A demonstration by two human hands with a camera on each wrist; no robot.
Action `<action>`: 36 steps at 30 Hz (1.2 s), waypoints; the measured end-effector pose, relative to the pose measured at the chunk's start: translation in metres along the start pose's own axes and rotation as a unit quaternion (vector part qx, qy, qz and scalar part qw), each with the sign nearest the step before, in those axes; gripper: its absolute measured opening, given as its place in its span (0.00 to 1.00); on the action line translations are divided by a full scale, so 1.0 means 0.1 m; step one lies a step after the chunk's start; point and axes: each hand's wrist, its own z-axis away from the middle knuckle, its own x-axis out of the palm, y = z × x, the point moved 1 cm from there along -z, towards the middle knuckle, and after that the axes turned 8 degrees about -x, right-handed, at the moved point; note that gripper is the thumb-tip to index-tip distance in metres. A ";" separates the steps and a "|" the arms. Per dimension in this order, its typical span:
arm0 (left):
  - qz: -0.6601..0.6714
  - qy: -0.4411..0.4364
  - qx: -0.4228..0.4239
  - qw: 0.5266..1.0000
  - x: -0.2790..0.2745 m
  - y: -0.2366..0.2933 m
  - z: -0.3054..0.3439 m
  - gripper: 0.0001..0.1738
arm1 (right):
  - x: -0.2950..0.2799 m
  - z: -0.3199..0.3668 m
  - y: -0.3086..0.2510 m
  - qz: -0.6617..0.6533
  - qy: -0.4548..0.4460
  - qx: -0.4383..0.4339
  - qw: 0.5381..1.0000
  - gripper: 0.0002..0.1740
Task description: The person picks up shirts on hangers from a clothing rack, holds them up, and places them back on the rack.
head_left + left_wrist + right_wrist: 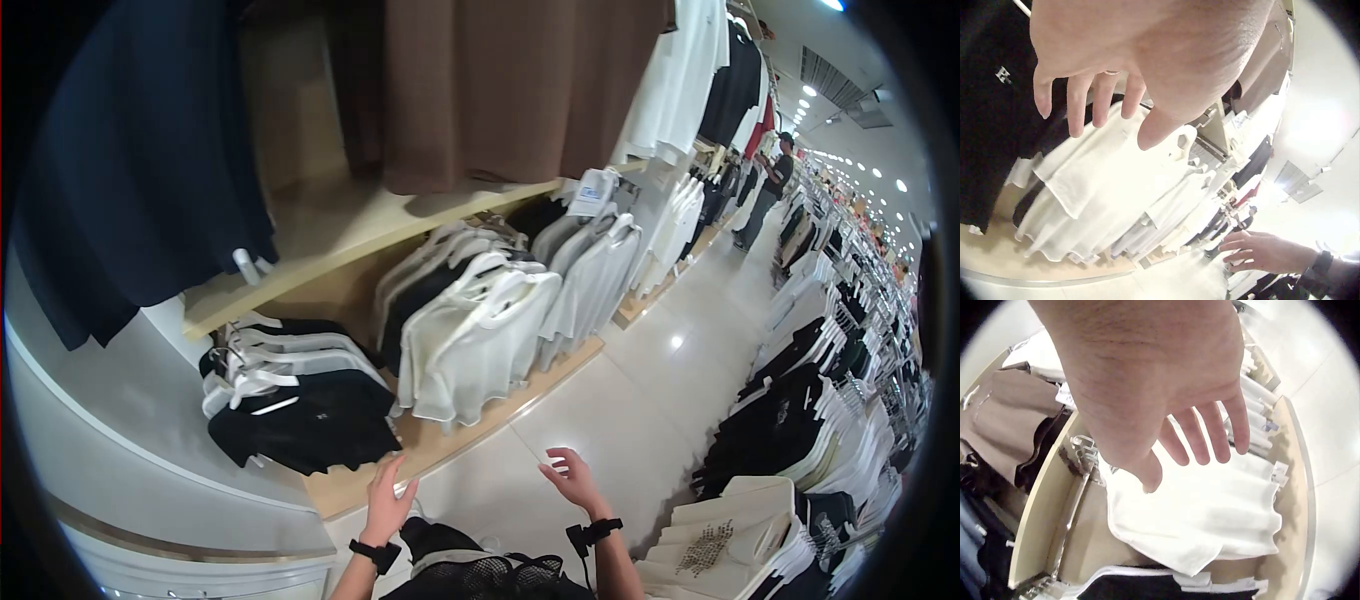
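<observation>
My left hand (387, 502) is held out in front of my body with nothing in it, nearest the black shirt (315, 418) on the lower rack. In the left wrist view its fingers (1075, 106) reach downward, spread a little apart, over white tops (1104, 175). My right hand (577, 482) hangs in the air over the aisle floor, also empty. Its fingers (1213, 428) are extended and slightly parted in the right wrist view. Behind them in that view is a white top (1179, 500) on the rail. Both wrists wear black straps.
A wooden shelf (330, 245) runs above the lower rack. Brown (490, 90) and dark navy garments (130, 150) hang over it. Grey tops (590, 270) hang further along. Racks of shirts (770, 430) line the right side of the aisle (660, 390). A person (772, 190) stands farther down.
</observation>
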 end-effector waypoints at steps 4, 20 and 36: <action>-0.034 -0.054 0.031 0.997 0.49 0.65 -0.16 0.28 | -0.59 0.32 0.40 -0.017 0.056 0.063 0.996 0.30; -0.092 0.147 0.017 0.985 1.65 0.94 -2.03 0.42 | -1.45 -2.03 1.24 -0.011 0.009 0.024 1.000 0.24; -0.095 0.248 -0.098 0.959 1.82 0.74 -2.81 0.23 | -1.38 -4.71 0.45 0.149 0.023 -0.301 0.942 0.38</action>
